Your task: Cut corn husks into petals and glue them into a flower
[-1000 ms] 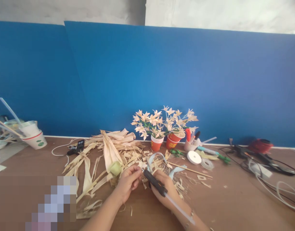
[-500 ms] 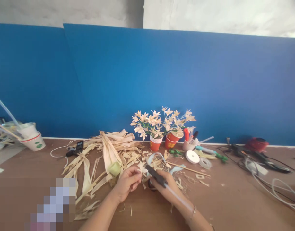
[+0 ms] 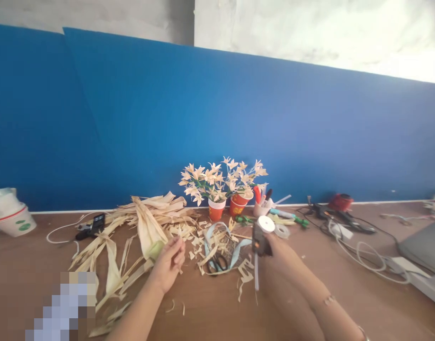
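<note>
My left hand (image 3: 170, 263) has its fingers pinched together beside the husk pile; a small pale tip shows above them, too small to name. My right hand (image 3: 276, 251) is wrapped round a black glue gun (image 3: 259, 240), with a translucent glue stick (image 3: 256, 274) hanging from it. Dried husks (image 3: 149, 227) lie to the left, with a green piece (image 3: 155, 249) behind my left hand. Between the hands are black scissors (image 3: 217, 263), a pale blue ribbon (image 3: 235, 255) and husk scraps. Pale flowers (image 3: 210, 177) stand in a red cup (image 3: 216, 211) and a second red cup (image 3: 238, 204).
A white tape roll (image 3: 266, 224) lies behind the glue gun. Cables (image 3: 362, 258), a red object (image 3: 341, 202) and a grey device (image 3: 423, 246) are at the right. White cups (image 3: 14, 220) stand far left, and a blue panel (image 3: 132, 118) rises behind the table.
My right hand has moved right with the glue gun, away from my left hand, and the gun has turned. The white flower piece at my left fingers is now mostly hidden. The view has shifted right.
</note>
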{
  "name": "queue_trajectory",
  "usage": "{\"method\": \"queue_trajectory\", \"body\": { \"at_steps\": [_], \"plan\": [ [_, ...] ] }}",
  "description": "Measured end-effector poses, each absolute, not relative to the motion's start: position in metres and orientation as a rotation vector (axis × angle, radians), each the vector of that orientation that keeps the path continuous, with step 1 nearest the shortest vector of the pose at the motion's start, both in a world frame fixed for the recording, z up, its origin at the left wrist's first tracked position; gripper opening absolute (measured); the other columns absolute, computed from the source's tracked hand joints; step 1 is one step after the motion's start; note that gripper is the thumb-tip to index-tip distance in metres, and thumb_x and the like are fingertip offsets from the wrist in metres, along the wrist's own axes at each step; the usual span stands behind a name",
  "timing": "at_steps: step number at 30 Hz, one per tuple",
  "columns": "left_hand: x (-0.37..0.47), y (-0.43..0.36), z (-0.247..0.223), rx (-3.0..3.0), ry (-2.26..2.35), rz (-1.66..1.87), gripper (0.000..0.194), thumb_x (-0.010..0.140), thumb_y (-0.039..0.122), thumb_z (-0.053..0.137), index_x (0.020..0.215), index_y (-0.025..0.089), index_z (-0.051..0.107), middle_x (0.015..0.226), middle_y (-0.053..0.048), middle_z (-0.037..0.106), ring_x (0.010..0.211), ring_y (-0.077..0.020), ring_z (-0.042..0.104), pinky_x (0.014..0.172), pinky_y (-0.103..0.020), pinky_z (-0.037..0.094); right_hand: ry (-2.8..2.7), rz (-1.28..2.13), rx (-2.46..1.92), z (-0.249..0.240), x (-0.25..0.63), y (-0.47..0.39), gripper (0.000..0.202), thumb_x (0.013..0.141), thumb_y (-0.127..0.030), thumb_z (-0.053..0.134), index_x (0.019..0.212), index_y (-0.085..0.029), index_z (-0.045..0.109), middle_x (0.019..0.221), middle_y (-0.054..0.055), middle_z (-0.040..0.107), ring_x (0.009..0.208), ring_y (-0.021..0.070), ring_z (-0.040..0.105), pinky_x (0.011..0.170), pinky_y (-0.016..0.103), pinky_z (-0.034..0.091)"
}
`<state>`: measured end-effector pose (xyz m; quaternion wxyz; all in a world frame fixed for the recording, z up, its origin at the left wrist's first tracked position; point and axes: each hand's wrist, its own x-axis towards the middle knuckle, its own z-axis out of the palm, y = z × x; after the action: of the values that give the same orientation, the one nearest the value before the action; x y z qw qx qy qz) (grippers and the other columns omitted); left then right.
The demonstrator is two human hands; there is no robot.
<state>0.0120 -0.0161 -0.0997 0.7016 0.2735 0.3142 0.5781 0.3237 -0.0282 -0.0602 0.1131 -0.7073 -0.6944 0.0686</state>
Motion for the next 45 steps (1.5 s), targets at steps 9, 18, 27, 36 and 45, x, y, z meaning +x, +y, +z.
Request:
{"method": "queue_trajectory", "body": {
  "at_steps": [9,18,27,36,45],
  "plan": [
    [0.015,-0.015,-0.099,0.711,0.930,1.551,0.035,0.066,0.040,0.073,0.080,0.017,0.052,0.069,0.004,0.059,0.039,0.0004,0.035,0.034,-0.012,0.019,-1.900,0.133,-2.500,-0.083,0.351,-0.018,0.028,0.072,-0.013,0.052,0.100,-0.015,0.059,0.104,0.017,0.063,0.098,0.0310,0.058,0.075,0.039,0.040],
    [0.018,-0.014,-0.105,0.811,1.069,1.620,0.035,0.069,0.046,0.068,0.079,0.018,0.049,0.062,0.004,0.058,0.035,-0.0014,0.032,0.031,-0.013,0.016,-2.420,0.163,-1.655,-0.054,0.210,0.004,0.021,0.080,-0.015,0.050,0.080,-0.023,0.070,0.087,0.005,0.069,0.090,0.0215,0.059,0.079,0.032,0.038],
    [0.017,-0.009,-0.112,0.813,1.079,1.634,0.037,0.067,0.049,0.067,0.076,0.016,0.051,0.067,0.002,0.060,0.037,-0.0016,0.035,0.033,-0.014,0.022,-2.465,0.174,-1.533,-0.086,0.138,0.050,0.018,0.080,-0.016,0.052,0.082,-0.017,0.070,0.091,0.012,0.067,0.091,0.0240,0.059,0.078,0.033,0.039],
    [0.019,-0.010,-0.110,0.788,1.073,1.581,0.033,0.068,0.045,0.067,0.073,0.016,0.052,0.065,0.002,0.060,0.038,-0.0024,0.037,0.034,-0.015,0.023,-2.352,0.242,-1.466,-0.087,0.148,0.051,0.014,0.076,-0.012,0.051,0.074,-0.014,0.065,0.085,0.010,0.066,0.084,0.0206,0.058,0.074,0.029,0.041],
    [0.027,-0.015,-0.107,0.720,1.055,1.390,0.031,0.065,0.041,0.068,0.077,0.017,0.054,0.058,0.004,0.057,0.035,-0.0022,0.035,0.032,-0.014,0.017,-1.812,0.851,-1.097,-0.081,0.167,0.019,0.010,0.079,-0.021,0.053,0.079,-0.017,0.062,0.073,0.001,0.063,0.068,0.0149,0.057,0.063,0.025,0.044]
  ]
}}
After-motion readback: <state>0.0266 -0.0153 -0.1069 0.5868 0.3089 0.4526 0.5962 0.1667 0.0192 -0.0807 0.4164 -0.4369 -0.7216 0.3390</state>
